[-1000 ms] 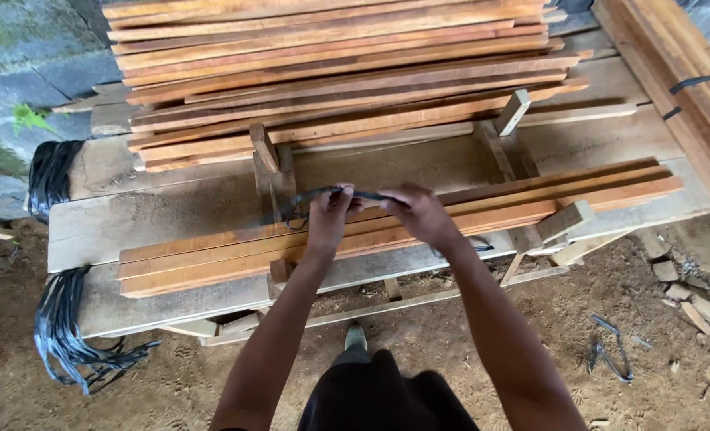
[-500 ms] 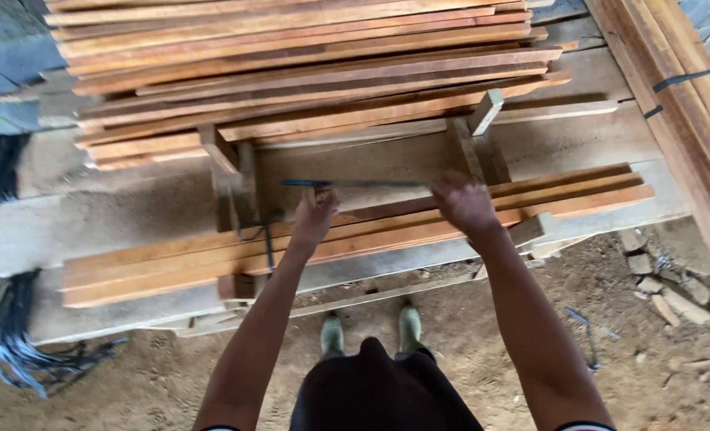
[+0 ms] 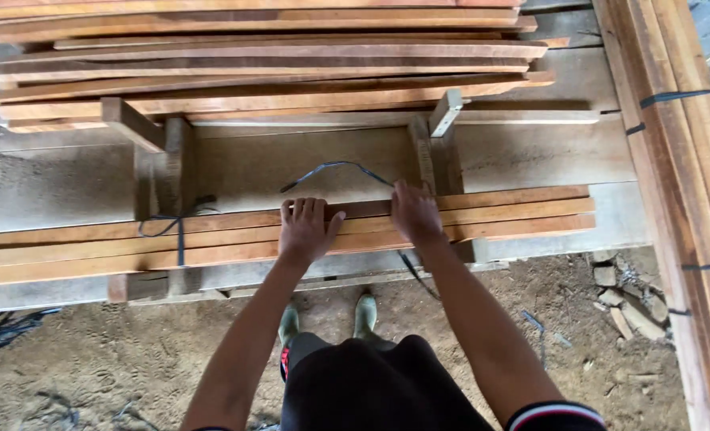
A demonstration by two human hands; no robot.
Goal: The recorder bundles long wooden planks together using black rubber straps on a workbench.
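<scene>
two hands on the slat bundle [image 3: 483, 214] at the counter [image 3: 546, 164] front. left hand [image 3: 305, 230] flat, fingers spread, pinning slats. right hand [image 3: 416, 214] fingers pinch the strap [image 3: 335, 168], which arcs up behind, loose.

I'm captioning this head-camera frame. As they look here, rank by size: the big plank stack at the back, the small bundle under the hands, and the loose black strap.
1. big plank stack
2. small bundle
3. loose black strap, thin, partly hidden
</scene>
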